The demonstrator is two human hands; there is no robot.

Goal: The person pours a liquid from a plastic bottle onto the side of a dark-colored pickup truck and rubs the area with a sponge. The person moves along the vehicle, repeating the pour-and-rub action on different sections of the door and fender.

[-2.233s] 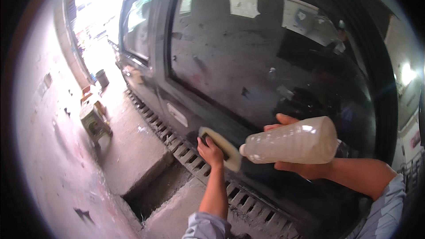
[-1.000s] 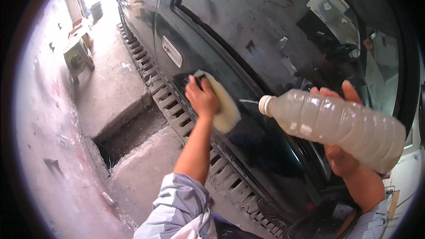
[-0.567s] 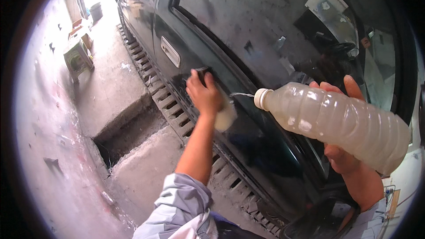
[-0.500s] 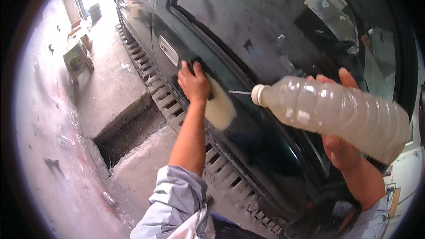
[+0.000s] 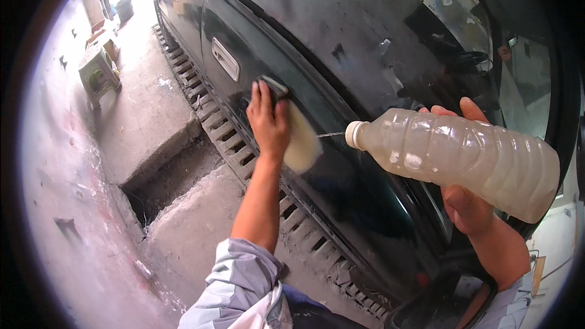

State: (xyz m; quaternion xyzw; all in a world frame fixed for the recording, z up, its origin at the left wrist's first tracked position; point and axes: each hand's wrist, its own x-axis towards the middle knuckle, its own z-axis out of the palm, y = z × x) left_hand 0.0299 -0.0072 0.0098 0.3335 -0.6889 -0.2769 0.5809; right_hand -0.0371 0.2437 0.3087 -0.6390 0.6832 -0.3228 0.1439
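My left hand [image 5: 269,123] lies with its fingers stretched over a dark flat sanding pad [image 5: 274,88], pressing it to the car door [image 5: 341,207]. Most of the pad is under the fingers. Beside and below it is a smooth cream filler patch [image 5: 303,146] on the dark paint. My right hand [image 5: 468,204] is wrapped round a clear ribbed plastic bottle [image 5: 469,158], tilted with its white cap toward the door. From the cap [image 5: 354,134] a thin jet of water [image 5: 329,134] reaches the patch's edge. The bottle holds cloudy liquid.
Left of the hand is the door handle [image 5: 226,59], with the dark window [image 5: 341,30] above. A slotted grate strip [image 5: 228,137] runs along the car, beside a recessed pit [image 5: 173,176] in the concrete. A stool [image 5: 99,73] stands by the wall; a side mirror [image 5: 442,304] is near me.
My left hand has shifted slightly over the patch's upper end, its fingers now straighter, and the pad's edge shows beyond them. The bottle stays almost in place, still squirting.
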